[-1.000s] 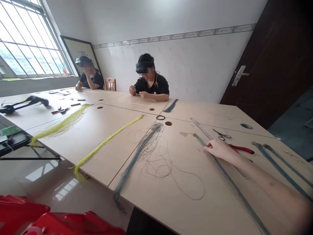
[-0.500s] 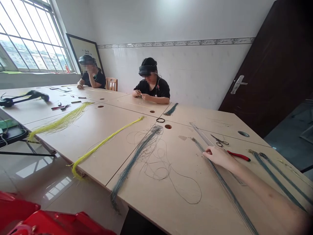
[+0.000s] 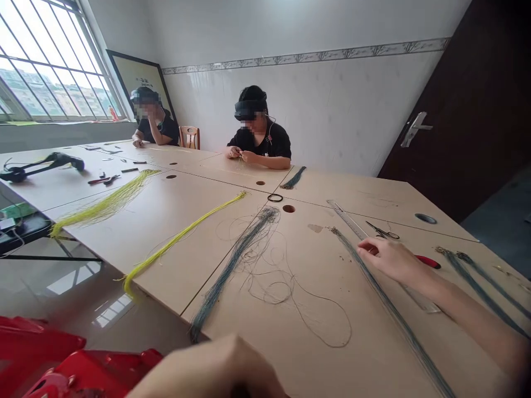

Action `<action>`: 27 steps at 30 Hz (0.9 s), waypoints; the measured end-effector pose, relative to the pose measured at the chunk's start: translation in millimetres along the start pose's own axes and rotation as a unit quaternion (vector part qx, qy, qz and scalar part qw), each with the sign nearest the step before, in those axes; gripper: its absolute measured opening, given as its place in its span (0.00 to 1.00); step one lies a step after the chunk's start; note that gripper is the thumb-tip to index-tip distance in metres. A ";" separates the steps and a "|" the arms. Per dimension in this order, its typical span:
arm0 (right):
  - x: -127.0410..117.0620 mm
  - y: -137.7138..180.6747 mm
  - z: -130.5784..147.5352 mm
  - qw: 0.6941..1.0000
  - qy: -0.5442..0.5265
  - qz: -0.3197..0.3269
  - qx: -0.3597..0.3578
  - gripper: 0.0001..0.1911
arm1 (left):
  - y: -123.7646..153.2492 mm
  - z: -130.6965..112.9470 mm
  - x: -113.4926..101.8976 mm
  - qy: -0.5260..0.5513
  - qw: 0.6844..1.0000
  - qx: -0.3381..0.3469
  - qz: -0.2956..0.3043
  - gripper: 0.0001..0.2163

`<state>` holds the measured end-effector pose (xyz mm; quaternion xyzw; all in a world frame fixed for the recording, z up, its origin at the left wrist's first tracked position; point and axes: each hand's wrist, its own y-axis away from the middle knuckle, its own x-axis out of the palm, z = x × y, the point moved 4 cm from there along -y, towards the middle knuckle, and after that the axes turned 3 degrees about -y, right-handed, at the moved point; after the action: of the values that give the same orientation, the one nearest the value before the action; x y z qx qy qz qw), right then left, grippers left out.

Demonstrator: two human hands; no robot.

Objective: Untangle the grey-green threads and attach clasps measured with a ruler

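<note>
My right hand (image 3: 385,258) rests over the clear ruler (image 3: 346,217), beside the upper part of a long bundle of blue-grey cords (image 3: 394,309). Its fingers are curled together at the bundle's edge; whatever they pinch, if anything, is too small to make out. Low in the view, my left hand (image 3: 211,370) shows only its back and knuckles, with the fingers hidden below the frame. Ahead of it lies a second blue-grey bundle (image 3: 226,271), its end hanging at the table edge, with loose looped strands (image 3: 286,284) to its right.
Scissors (image 3: 384,231) and red-handled pliers (image 3: 429,261) lie past my right hand. More blue-grey cords (image 3: 473,282) are at right. Yellow bundles (image 3: 182,237) lie left. A black ring (image 3: 275,197) is near a table hole (image 3: 289,209). Two people sit across the table.
My left hand has come into view at the bottom. My right hand remains by the cord bundle, now slightly off its right side. The view has shifted a little.
</note>
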<state>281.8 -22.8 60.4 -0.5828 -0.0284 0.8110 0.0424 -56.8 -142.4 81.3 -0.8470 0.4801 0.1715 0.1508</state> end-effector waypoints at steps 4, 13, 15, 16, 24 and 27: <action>1.0 -2.0 19.8 0.999 0.010 -0.001 -0.030 0.13 | -24.0 16.6 -70.3 0.019 0.991 -0.013 -0.129 0.12; 12.7 -22.7 69.5 0.993 -0.012 0.009 -0.120 0.11 | -106.3 133.5 -196.4 -0.246 0.886 -0.154 -0.362 0.15; 19.4 -34.4 78.0 0.989 -0.009 0.014 -0.149 0.10 | -111.3 150.5 -206.4 -0.284 0.870 -0.164 -0.367 0.15; 23.0 -41.1 82.3 0.987 -0.004 0.018 -0.158 0.10 | -111.7 156.3 -208.5 -0.304 0.863 -0.167 -0.366 0.15; 44.3 -103.9 129.8 0.973 0.035 0.031 -0.226 0.12 | -109.1 168.9 -191.2 -0.408 0.853 -0.149 -0.290 0.20; 54.4 -132.6 149.0 0.962 0.028 0.022 -0.271 0.13 | -111.9 172.6 -183.7 -0.462 0.844 -0.147 -0.230 0.24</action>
<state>128.1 115.1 69.4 -0.5957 -0.2329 0.7568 -0.1344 -73.4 125.2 16.9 -0.7678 0.1158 0.5720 0.2644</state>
